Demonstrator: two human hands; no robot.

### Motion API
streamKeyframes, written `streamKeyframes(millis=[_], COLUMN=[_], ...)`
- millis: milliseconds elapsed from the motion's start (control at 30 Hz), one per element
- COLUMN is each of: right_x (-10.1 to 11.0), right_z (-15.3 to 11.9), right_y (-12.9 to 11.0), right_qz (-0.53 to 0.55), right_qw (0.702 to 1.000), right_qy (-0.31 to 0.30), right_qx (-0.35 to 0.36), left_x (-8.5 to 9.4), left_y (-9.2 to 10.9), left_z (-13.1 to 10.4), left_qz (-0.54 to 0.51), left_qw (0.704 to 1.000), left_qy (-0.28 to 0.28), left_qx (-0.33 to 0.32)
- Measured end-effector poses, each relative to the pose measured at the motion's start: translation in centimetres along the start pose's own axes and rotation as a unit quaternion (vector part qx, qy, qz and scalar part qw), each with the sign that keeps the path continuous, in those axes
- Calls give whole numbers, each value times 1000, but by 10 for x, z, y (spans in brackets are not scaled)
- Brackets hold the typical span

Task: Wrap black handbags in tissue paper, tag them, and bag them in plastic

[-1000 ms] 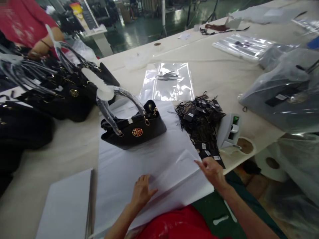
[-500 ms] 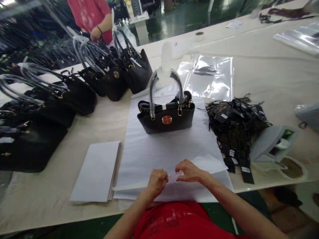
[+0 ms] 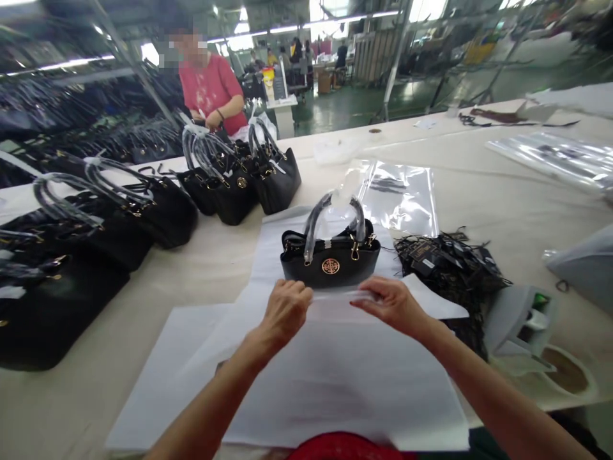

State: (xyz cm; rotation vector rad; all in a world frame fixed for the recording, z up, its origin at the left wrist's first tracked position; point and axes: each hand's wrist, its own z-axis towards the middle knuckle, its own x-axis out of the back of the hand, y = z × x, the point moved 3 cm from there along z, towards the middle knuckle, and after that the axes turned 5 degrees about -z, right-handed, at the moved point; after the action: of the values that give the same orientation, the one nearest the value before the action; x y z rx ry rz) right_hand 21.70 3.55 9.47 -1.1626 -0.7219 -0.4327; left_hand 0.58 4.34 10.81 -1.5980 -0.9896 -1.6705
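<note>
A black handbag (image 3: pixel 306 268) with a round gold emblem and plastic-wrapped handles stands upright on white sheet paper (image 3: pixel 345 377). Just in front of its base, my left hand (image 3: pixel 288 306) is closed on the paper's edge. My right hand (image 3: pixel 390 303) pinches the same edge between thumb and fingers, to the right. Between both hands the paper is raised in a fold, close to the bag's lower front. One paper corner sticks out beyond my right hand.
Several black handbags (image 3: pixel 167 214) line the left side. A stack of white sheets (image 3: pixel 148 377) lies at the lower left. Black tags (image 3: pixel 445 262), a tape dispenser (image 3: pixel 514 319) and clear plastic bags (image 3: pixel 402 191) are to the right and behind. Across the table stands a person (image 3: pixel 213 92).
Both hands have moved forward from the table's near edge to the bag's front, bringing the paper edge with them. The camera view has tilted up.
</note>
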Motion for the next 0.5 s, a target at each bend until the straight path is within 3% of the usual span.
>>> streamKeyframes(millis=[133, 267, 367, 433, 500], right_x=[23, 27, 25, 24, 24], right_z=[50, 78, 88, 90, 92], right_y=[-3, -2, 0, 2, 1], right_qz=[-153, -280, -311, -319, -319], right_qw=[970, 919, 905, 902, 902], right_qy=[187, 271, 281, 280, 280], right_qx=[22, 51, 73, 80, 78], left_x=[38, 50, 31, 3, -27], left_y=[-13, -13, 2, 14, 16], left_z=[52, 68, 57, 54, 62], left_qz=[87, 151, 146, 118, 103], left_qw=[985, 949, 908, 901, 916], left_qy=[143, 274, 372, 360, 338], left_qx=[-32, -52, -123, -211, -190])
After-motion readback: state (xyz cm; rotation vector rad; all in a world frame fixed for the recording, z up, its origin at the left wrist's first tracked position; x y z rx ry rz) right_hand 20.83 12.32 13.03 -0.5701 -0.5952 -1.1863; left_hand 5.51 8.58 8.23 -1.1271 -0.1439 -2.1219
